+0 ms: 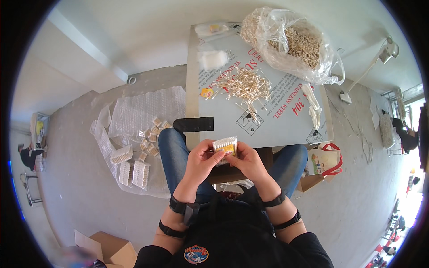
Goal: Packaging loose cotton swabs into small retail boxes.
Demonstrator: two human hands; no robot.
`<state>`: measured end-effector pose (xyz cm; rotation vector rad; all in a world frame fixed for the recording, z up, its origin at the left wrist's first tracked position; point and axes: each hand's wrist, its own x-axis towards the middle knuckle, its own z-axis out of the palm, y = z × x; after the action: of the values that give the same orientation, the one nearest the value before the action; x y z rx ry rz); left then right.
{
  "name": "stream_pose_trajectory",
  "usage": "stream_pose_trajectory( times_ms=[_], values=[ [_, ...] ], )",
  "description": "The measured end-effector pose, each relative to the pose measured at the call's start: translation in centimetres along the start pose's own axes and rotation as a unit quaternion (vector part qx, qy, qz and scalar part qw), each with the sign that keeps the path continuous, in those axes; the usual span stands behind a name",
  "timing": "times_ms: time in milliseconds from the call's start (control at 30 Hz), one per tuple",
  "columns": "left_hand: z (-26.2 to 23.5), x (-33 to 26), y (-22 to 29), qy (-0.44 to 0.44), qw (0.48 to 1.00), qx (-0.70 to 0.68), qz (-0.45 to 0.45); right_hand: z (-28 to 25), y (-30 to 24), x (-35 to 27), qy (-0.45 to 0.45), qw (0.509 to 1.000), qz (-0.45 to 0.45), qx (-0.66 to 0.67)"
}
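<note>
Between my two hands, over my lap by the table's near edge, is a small clear packet of cotton swabs (pixel 222 143) with white tips and a yellow label. My left hand (pixel 203 161) grips its left side, the thumb lying across the label. On the opposite side my right hand (pixel 246 160) pinches the packet, thumb near its lower part. Beyond, a loose pile of cotton swabs (pixel 250 87) is spread on the table (pixel 279 129). A small yellow label (pixel 206 93) lies at the pile's left.
A big clear bag (pixel 295 44) of swabs lies at the far right, white plastic bags (pixel 213 59) at the far left. A black strip (pixel 194 124) juts from the table's left edge. Packed swabs (pixel 141 174) rest on bubble wrap (pixel 143 109); a tote bag (pixel 324 161) stands right.
</note>
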<state>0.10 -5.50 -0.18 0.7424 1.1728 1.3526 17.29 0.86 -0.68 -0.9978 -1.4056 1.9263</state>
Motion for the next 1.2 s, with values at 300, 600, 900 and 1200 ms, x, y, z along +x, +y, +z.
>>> stream_pose_trajectory(
  times_ms=[300,600,900,1200],
  values=[
    [1.0,-0.5,0.2,0.026,0.996,0.055,0.072,0.5,-1.4,-0.9,0.014,0.999,-0.037,-0.026],
    [-0.2,0.1,0.0,0.013,0.995,0.093,-0.012,-0.5,-1.2,-0.7,0.006,0.989,-0.008,-0.145],
    [-0.4,-0.8,-0.5,0.046,0.987,0.149,0.035,-0.5,-1.2,-0.4,0.032,0.984,0.033,-0.170],
    [1.3,-1.5,3.1,0.034,0.932,0.278,0.232,0.9,-2.7,-1.2,0.055,0.969,-0.176,-0.164]
  ],
)
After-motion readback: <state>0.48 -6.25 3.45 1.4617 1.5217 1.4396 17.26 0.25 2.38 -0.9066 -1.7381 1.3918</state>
